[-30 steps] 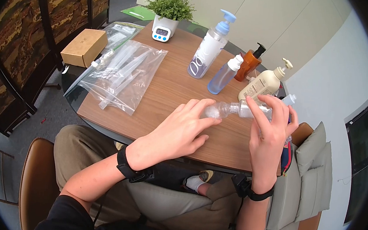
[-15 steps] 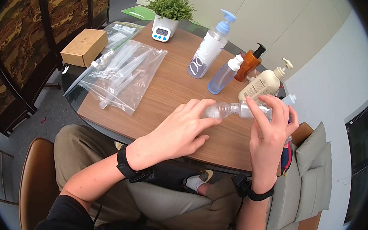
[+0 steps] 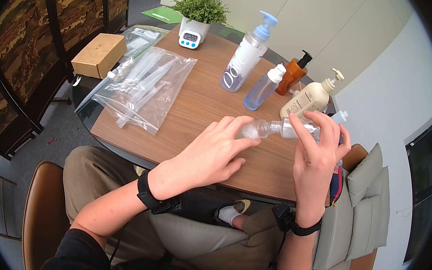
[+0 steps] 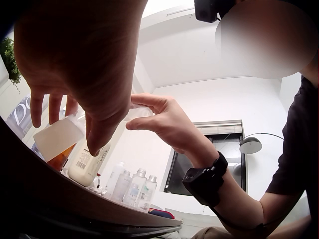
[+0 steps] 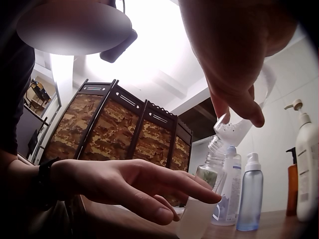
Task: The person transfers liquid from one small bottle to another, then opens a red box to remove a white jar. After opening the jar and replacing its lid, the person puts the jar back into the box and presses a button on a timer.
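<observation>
My left hand holds a small clear bottle between fingers and thumb. In the right wrist view this lower bottle shows whitish contents and a threaded neck. Above it my right hand grips a second clear bottle, tipped over so its neck meets the lower bottle's mouth. Seen from the right wrist, droplets dot the inside of the tipped bottle. The left wrist view shows the pale lower bottle by the left fingers, with the right hand behind.
Behind the hands stand a Dove pump bottle, a blue bottle, an amber pump bottle and a cream pump bottle. Several clear bottles stand at the right. A plastic bag, cardboard box and potted plant occupy the left and back.
</observation>
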A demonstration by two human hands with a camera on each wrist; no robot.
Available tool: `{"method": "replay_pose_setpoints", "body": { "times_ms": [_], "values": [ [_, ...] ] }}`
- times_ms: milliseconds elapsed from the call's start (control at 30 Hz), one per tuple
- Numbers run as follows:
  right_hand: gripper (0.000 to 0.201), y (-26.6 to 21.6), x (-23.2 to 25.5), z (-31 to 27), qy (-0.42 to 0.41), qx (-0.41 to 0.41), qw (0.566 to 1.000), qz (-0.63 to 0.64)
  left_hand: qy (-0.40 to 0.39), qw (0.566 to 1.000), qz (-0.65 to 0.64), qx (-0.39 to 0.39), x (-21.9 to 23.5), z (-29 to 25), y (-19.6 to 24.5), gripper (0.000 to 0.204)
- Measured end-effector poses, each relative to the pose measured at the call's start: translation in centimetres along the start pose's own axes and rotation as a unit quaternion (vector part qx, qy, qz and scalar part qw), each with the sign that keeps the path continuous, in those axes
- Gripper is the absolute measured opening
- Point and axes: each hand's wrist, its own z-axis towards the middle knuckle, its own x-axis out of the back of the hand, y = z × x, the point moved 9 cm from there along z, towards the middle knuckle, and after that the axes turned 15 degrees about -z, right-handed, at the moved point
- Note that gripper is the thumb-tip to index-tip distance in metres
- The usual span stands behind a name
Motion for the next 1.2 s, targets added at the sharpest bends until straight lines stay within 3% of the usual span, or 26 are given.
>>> {"method": "replay_pose_setpoints", "body": {
  "times_ms": [600,767,833,867,1133,1200],
  "values": [
    [0.048,1.7,-1.8,-0.4,-0.025,-0.04,0.996,0.07,-0.027,0.998,-0.018,0.044,0.2,0.4,-0.2,0.054],
    [0.045,2.1,-2.9,-0.9,-0.025,-0.058,0.988,0.139,-0.048,0.998,-0.004,0.043,0.0,0.7,0.1,0.055],
    [0.043,2.2,-3.8,-1.3,-0.028,-0.061,0.983,0.17,-0.038,0.993,-0.043,0.106,0.1,0.7,-0.7,0.057],
    [0.043,2.6,-4.1,-1.5,-0.026,-0.078,0.982,0.168,-0.054,0.993,-0.039,0.101,-0.2,0.7,-0.5,0.057],
    [0.041,2.9,-9.1,-3.3,-0.061,-0.134,0.927,0.345,-0.042,0.994,-0.033,0.098,-0.2,0.9,-0.9,0.058],
    [0.044,2.2,-10.9,-3.8,-0.128,-0.13,0.905,0.384,-0.048,0.992,-0.044,0.112,-0.4,1.0,-0.5,0.057]
  ]
}}
